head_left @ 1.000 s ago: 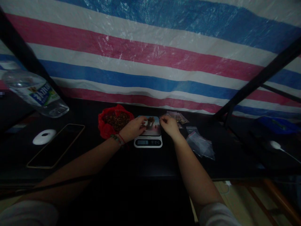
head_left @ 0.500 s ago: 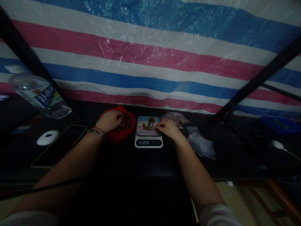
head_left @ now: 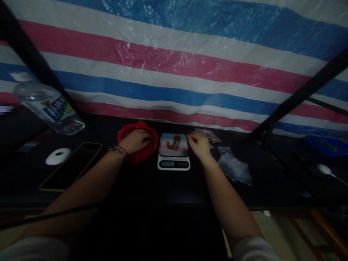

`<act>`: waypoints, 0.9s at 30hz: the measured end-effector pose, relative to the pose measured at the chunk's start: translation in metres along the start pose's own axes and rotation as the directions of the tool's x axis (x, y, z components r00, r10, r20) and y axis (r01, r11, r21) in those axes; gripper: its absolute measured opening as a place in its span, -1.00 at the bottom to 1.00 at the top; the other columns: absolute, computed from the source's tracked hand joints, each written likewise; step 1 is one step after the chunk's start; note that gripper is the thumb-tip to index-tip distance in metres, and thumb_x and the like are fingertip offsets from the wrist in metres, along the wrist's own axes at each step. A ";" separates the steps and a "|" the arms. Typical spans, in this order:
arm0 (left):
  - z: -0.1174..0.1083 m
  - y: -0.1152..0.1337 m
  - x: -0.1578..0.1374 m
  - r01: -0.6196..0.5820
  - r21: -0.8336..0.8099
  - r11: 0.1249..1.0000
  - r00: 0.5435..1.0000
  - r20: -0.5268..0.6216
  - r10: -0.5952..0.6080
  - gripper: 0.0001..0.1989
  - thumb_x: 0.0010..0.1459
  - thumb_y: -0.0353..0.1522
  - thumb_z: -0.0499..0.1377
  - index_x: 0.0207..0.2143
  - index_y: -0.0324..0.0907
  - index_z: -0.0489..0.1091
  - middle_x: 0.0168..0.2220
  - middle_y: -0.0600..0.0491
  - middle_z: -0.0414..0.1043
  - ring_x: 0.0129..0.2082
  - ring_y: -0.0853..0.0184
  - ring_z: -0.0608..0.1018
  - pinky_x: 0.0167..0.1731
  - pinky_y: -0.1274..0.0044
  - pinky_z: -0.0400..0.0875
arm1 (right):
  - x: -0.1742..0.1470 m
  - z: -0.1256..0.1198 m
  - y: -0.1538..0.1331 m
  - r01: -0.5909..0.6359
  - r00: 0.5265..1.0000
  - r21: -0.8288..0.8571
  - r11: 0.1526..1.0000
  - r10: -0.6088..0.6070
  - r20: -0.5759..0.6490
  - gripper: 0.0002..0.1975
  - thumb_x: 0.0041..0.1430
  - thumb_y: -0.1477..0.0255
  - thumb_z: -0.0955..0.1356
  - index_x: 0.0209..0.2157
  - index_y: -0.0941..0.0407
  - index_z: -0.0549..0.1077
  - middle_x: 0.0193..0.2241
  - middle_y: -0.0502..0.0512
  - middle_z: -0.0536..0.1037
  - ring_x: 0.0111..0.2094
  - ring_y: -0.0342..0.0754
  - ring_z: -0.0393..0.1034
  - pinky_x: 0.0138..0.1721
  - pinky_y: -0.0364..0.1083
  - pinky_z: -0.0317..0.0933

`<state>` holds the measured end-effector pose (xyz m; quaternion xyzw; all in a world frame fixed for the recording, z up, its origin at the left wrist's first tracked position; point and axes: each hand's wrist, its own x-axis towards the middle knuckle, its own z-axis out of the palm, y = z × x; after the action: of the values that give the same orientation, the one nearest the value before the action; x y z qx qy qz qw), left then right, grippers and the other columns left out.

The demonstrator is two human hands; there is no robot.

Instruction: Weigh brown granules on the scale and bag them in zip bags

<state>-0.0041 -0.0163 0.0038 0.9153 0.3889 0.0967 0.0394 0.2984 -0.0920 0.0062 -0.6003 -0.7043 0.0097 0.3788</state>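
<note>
My left hand reaches into a red bag of small brown pieces. Its fingers are curled down among them, and the fingertips are hidden. To the right of the bag stands a white digital scale with a lit display. On its plate is a small metal cup heaped with brown bits, with a few more bits beside it. At the plate's right edge is my right hand, thumb and fingers pinched together. Whatever may be between them is too small to make out.
Filled small zip bags lie behind my right hand, and empty clear zip bags lie right of it. On the left are a phone, a white oval object and a water bottle. A striped sheet hangs behind.
My right hand has drawn back to the right, from beside the cup to the plate's edge. My left hand has moved right and deeper over the brown pieces in the bag.
</note>
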 end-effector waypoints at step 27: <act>0.006 -0.006 0.002 0.159 0.074 0.985 0.987 -0.006 -0.159 -0.70 0.08 -0.40 0.00 -0.25 -0.22 0.51 -0.19 -0.10 0.51 -0.15 0.18 0.49 -0.05 0.40 0.34 | -0.002 0.006 0.004 -0.061 0.998 -0.082 0.995 0.059 -0.024 -0.71 0.19 0.33 0.25 -0.46 0.11 0.54 -0.46 0.10 0.57 -0.37 -0.02 0.43 -0.30 -0.10 0.23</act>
<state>-0.0057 -0.0111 -0.0029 0.8822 0.4640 0.0789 0.0128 0.2988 -0.0896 -0.0007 -0.6363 -0.6817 -0.0146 0.3609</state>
